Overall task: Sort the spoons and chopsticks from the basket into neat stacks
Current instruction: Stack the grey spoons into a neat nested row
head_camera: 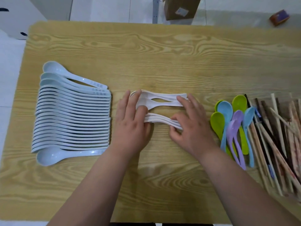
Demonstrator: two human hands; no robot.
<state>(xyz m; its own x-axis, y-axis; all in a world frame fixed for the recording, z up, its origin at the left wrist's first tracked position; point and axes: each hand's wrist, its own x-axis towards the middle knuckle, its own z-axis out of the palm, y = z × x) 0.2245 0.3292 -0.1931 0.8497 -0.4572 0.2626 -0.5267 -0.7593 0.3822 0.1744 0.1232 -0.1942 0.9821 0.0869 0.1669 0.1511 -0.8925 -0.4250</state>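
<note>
Head view: both forearms reach in from the near edge to the middle of the table.
White spoons: at the table's centre between the two hands, bowls to the left, handles to the right. They lie in two bunches: a far one with a gap between its curved handles, and a nearer, tighter one just beside it.
Left grip: palm down, fingers nearly straight and slightly spread. The fingertips press on the bowl ends of the far bunch, and the bowl ends of the near bunch run under the hand. It curls round nothing that shows.
Right grip: palm down and wrist angled inward. The forefinger stretches out onto the handle ends of the far bunch, while the thumb and the curled fingers pinch the handle ends of the near bunch.
Blue spoons: a long row of pale ones on edge at the left, close to the left hand, bowls left and handles right. One lies bowl up at each end.
Coloured spoons: green, blue and purple ones right of the right hand, overlapping, with bowls away from the person.
Chopsticks: a loose pile of light and dark sticks at the right edge, crossing one another and touching the coloured spoons.
Box: brown cardboard on the floor beyond the far edge.
</note>
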